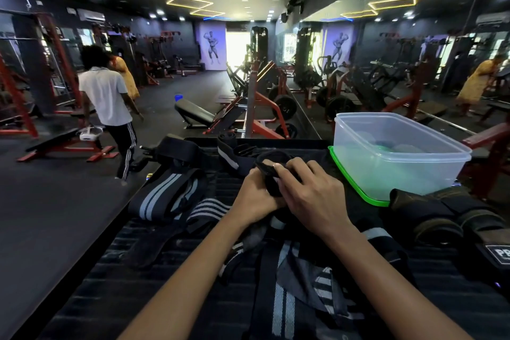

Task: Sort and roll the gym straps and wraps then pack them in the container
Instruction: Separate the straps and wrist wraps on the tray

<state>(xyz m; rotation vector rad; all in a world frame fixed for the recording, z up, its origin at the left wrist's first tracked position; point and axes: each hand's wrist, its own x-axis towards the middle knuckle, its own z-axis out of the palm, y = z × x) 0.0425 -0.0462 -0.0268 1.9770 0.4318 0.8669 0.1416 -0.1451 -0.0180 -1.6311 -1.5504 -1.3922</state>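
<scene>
Both forearms are seen bare. No sleeve is worn on the left hand (255, 196) or right hand (310, 196) side.

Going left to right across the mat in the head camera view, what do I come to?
Grey-striped wrap → left hand → black strap held in both hands → right hand → clear container sitting on its green lid.

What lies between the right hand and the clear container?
In the head view, only the green lid under the clear container and dark mat separate it from the right hand, which grips a black strap.
</scene>
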